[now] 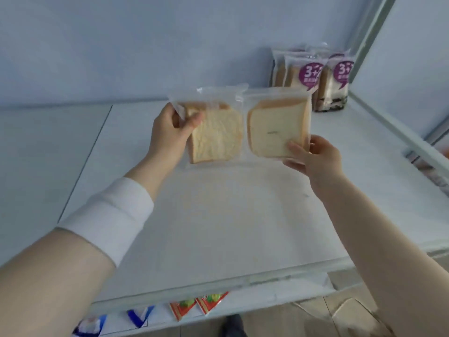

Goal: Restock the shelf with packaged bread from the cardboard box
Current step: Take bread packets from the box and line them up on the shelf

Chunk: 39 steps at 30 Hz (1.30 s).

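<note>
Now: L hand [175, 127] fingers pinch top corner of left bread pack [218, 135]; R hand [313, 159] fingers grip bottom corner of right bread pack [277, 127], both above shelf [218, 227]. Stand upright beside stocked packs [308, 74], labels fwd.

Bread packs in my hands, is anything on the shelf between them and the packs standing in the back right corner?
Nothing visible. The left pack, held by the left hand, and the right pack, held by the right hand, hang over the shelf; only bare shelf lies between them and the stocked packs.
</note>
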Each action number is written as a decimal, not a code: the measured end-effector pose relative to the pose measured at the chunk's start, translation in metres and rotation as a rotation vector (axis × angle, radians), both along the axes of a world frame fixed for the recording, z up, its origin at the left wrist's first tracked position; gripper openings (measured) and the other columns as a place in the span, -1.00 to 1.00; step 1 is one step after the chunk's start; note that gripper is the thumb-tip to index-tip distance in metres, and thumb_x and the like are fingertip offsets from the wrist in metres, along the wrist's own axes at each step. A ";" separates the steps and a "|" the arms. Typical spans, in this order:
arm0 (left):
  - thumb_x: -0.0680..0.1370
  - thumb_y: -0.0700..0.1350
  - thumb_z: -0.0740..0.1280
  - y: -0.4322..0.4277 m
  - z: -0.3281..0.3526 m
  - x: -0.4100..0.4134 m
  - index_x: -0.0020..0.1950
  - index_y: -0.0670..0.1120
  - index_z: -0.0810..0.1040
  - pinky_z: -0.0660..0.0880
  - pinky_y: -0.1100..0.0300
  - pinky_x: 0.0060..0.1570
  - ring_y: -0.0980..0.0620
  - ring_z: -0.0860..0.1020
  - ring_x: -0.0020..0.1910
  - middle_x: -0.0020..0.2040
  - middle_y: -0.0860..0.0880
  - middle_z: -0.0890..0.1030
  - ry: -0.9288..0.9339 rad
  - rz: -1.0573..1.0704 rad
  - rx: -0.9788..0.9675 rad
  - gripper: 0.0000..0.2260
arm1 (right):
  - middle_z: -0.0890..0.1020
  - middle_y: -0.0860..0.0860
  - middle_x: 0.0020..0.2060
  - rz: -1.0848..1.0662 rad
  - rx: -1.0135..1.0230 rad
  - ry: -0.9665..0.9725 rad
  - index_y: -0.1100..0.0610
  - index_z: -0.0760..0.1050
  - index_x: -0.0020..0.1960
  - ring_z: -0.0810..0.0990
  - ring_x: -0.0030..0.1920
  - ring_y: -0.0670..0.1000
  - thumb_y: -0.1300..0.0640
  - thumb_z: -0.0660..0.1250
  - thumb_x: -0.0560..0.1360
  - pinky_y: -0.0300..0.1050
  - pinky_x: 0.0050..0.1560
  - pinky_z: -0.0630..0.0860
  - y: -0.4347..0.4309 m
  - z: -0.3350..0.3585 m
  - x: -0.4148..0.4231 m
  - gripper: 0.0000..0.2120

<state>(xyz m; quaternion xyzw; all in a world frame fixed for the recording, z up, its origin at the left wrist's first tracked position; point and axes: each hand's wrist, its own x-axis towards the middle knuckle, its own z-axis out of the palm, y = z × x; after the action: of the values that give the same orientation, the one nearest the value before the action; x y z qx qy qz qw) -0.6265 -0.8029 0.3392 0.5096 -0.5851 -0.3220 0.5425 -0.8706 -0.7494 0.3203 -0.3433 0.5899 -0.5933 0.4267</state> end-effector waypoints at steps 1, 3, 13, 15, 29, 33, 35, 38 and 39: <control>0.49 -0.16 0.38 -0.021 -0.001 0.000 -0.04 -0.04 0.44 0.41 0.50 -0.24 0.34 0.49 -0.25 -0.19 0.18 0.52 0.002 0.008 0.002 -0.86 | 0.50 0.19 0.02 0.000 -0.011 0.004 0.22 0.41 0.08 0.58 -0.08 0.12 0.27 0.40 0.43 -0.20 -0.26 0.64 -0.023 -0.002 0.001 -0.73; 0.48 -0.15 0.38 -0.064 -0.006 0.001 -0.14 0.03 0.42 0.40 0.44 -0.22 0.28 0.48 -0.23 -0.20 0.16 0.51 -0.012 0.045 0.003 -0.84 | 0.51 0.16 0.02 0.007 -0.040 0.012 0.18 0.38 0.09 0.58 -0.09 0.06 0.26 0.39 0.44 -0.17 -0.22 0.65 -0.070 -0.008 0.004 -0.72; 0.48 -0.19 0.39 -0.222 -0.028 -0.017 0.00 -0.07 0.34 0.40 0.53 -0.24 0.39 0.48 -0.33 -0.21 0.15 0.48 0.149 0.214 -0.028 -0.76 | 0.51 -0.11 -0.20 -0.087 -0.132 0.174 0.09 0.42 0.13 0.48 -0.24 -0.19 0.17 0.42 0.44 -0.42 -0.22 0.47 -0.243 -0.033 0.025 -0.69; 0.48 -0.21 0.39 -0.236 -0.032 -0.022 -0.11 0.01 0.35 0.39 0.51 -0.24 0.39 0.47 -0.37 -0.23 0.12 0.48 0.165 0.226 -0.049 -0.77 | 0.55 -0.06 -0.08 -0.121 -0.122 0.245 0.13 0.44 0.22 0.52 -0.10 -0.11 0.13 0.40 0.45 -0.32 0.00 0.48 -0.258 -0.035 0.026 -0.64; 0.47 -0.17 0.41 -0.258 -0.041 -0.038 0.16 -0.15 0.35 0.37 0.49 -0.02 0.16 0.46 -0.06 -0.01 0.04 0.44 0.189 0.352 -0.124 -0.65 | 0.34 0.19 0.36 -0.222 0.132 0.716 0.22 0.21 0.41 0.27 0.39 0.20 0.12 0.29 0.52 0.02 0.40 0.19 -0.289 -0.038 0.046 -0.48; 0.44 -0.10 0.43 -0.234 -0.039 -0.027 0.29 -0.25 0.34 0.34 0.22 0.19 -0.07 0.45 0.15 0.18 -0.12 0.44 -0.082 0.417 -0.060 -0.49 | 0.16 0.17 0.45 -0.150 0.087 0.869 0.18 -0.04 0.51 0.13 0.45 0.17 0.12 0.31 0.51 -0.02 0.44 0.06 -0.255 -0.031 0.053 -0.27; 0.43 -0.08 0.43 -0.206 -0.035 -0.020 0.30 -0.24 0.36 0.27 0.13 0.23 -0.16 0.42 0.23 0.25 -0.18 0.44 -0.333 0.457 -0.078 -0.48 | 0.10 0.15 0.47 -0.111 0.094 1.011 0.16 -0.07 0.52 0.07 0.48 0.16 0.09 0.29 0.52 -0.02 0.47 0.05 -0.228 -0.028 0.056 -0.27; 0.45 -0.09 0.40 -0.149 -0.027 -0.016 0.30 -0.18 0.37 0.28 0.05 0.19 -0.20 0.37 0.26 0.26 -0.20 0.42 -0.794 0.284 -0.162 -0.53 | 0.12 0.13 0.48 -0.035 0.102 1.202 0.13 0.00 0.51 0.05 0.49 0.16 0.08 0.28 0.53 0.05 0.49 0.09 -0.174 -0.018 0.054 -0.32; 0.46 -0.09 0.39 -0.129 -0.024 -0.016 0.30 -0.16 0.37 0.30 0.01 0.16 -0.20 0.37 0.26 0.25 -0.20 0.41 -0.941 0.185 -0.195 -0.54 | 0.15 0.13 0.46 -0.014 0.096 1.260 0.12 0.05 0.50 0.07 0.48 0.16 0.10 0.29 0.52 0.06 0.47 0.13 -0.152 -0.014 0.052 -0.35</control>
<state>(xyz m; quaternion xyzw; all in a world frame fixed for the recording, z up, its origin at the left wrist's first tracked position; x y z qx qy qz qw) -0.6427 -0.9323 0.3154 0.5964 -0.7466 0.0490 0.2908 -0.8184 -0.9016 0.3060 -0.6036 0.7561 -0.2529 0.0085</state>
